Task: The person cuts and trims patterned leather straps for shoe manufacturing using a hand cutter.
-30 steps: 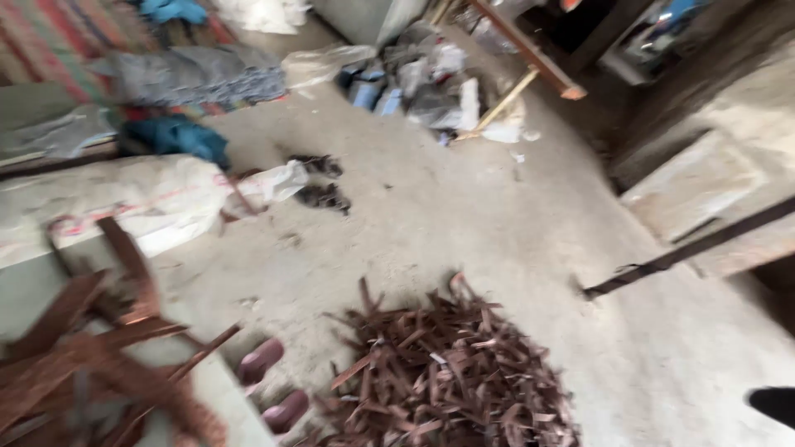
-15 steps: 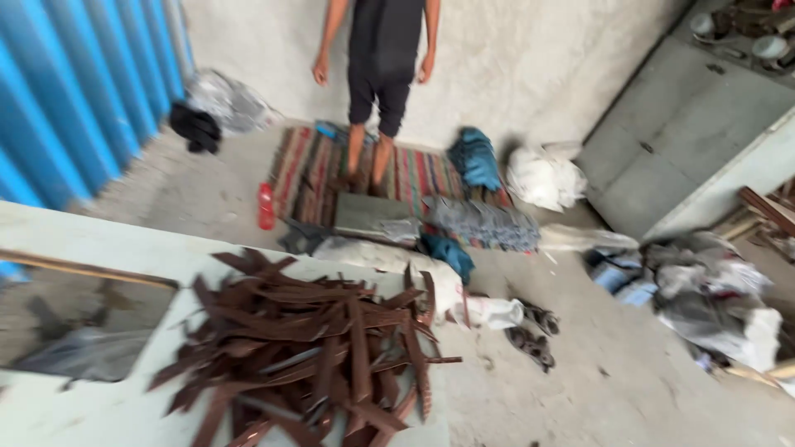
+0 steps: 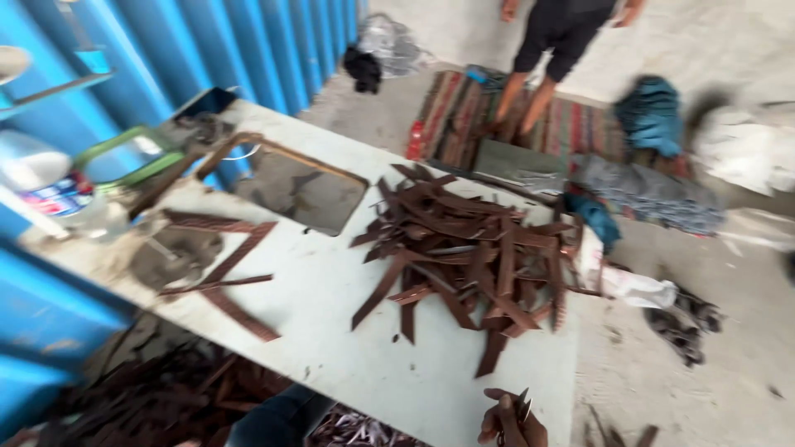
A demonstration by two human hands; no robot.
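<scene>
Hand at the bottom: one hand (image 3: pixel 511 420) is poking up at the bottom edge, just past the near end of the table, and it is closing its fingers (image 3: pixel 505 411) around a few thin brown strips (image 3: pixel 522 407) (I cannot tell if it is the left or the right hand)
Other hand: it is not showing, so I cannot tell if the two hands are together or apart
Sleeve: a dark blue sleeve (image 3: pixel 277 420) is coming in at the bottom, left of the hand
Table: a long pale table (image 3: pixel 331 314) is running from the bottom up toward the blue wall (image 3: pixel 248 41)
Big pile: lots of flat rusty brown strips (image 3: pixel 468 252) are lying crossed over each other on the right part of the table, well above the hand
Loose strips: a few more brown pieces (image 3: pixel 224 265) are lying on the left part of the table, apart from the big pile
Hole: a dark square opening (image 3: pixel 300 189) is sitting in the table top, left of the pile
Bottle: a clear plastic bottle (image 3: pixel 50 194) is standing at the far left, blurry
Under the table: more brown scraps (image 3: pixel 166 393) are lying on the floor
Another person: someone's legs (image 3: pixel 530 91) are standing on a striped rug (image 3: pixel 464 116) far away
Floor stuff: a blue cloth (image 3: pixel 652 103) and a white sack (image 3: pixel 745 149) are lying on the grey floor (image 3: pixel 704 372)
</scene>
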